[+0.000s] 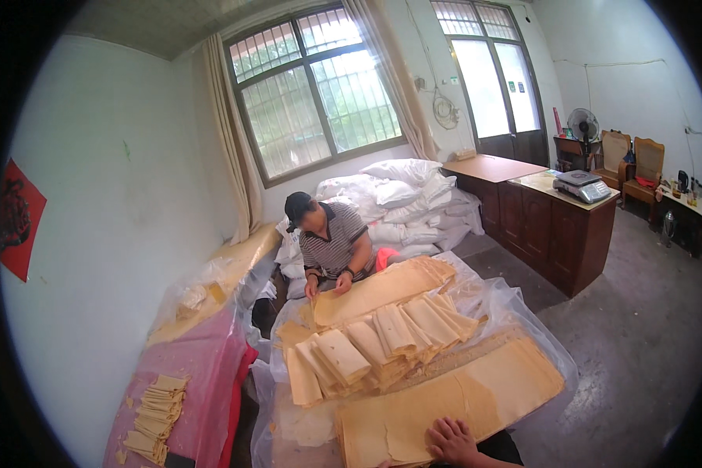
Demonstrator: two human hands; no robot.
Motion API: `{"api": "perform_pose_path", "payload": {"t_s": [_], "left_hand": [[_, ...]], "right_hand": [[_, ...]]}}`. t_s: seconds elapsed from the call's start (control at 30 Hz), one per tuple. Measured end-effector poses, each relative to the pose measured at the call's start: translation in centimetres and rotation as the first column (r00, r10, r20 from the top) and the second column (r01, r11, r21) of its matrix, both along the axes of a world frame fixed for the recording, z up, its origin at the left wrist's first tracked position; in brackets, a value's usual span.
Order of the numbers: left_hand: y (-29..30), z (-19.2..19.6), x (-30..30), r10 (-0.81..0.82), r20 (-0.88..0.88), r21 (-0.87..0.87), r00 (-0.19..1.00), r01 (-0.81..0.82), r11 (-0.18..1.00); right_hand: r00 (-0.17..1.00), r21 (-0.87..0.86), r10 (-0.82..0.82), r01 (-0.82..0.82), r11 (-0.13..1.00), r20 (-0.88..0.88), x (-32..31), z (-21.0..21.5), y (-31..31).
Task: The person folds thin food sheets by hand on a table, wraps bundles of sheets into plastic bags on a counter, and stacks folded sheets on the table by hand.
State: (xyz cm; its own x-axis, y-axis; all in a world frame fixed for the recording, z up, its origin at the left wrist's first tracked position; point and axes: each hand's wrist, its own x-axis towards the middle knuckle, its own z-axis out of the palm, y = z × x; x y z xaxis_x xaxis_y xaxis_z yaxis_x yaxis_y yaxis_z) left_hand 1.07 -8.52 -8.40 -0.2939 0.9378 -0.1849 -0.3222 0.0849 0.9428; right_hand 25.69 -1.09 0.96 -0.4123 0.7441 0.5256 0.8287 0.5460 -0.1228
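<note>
My right hand lies on the near edge of a long stack of thin tan sheets, which look like bean curd skin. Its fingers are stretched out and apart, with nothing gripped. At the lower edge, left of that hand, only a sliver of what may be my left hand shows by the stack; its fingers are hidden. Beyond the stack lie piles of folded tan sheets, set in a row across the table. Farther back, a person in a striped shirt and dark cap has both hands on another long sheet stack.
Clear plastic film covers the table. At left, a pink-covered table carries a row of small folded pieces. White sacks are heaped behind the person. A wooden desk with a scale stands at the right.
</note>
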Motion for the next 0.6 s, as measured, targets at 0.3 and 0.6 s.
{"api": "perform_pose_path", "payload": {"t_s": [0.3,0.6], "left_hand": [[-0.1,-1.3,-0.7,0.011,-0.376,0.176,0.927,0.060,0.983],[0.3,3.3,0.3,-0.029,-0.059,-0.103,0.998,0.022,0.994]], "right_hand": [[0.999,-0.096,0.027,-0.031,0.995,-0.043,-0.3,0.4,-0.4],[0.994,0.040,-0.004,0.000,0.999,0.107,0.0,3.5,-0.7]]}}
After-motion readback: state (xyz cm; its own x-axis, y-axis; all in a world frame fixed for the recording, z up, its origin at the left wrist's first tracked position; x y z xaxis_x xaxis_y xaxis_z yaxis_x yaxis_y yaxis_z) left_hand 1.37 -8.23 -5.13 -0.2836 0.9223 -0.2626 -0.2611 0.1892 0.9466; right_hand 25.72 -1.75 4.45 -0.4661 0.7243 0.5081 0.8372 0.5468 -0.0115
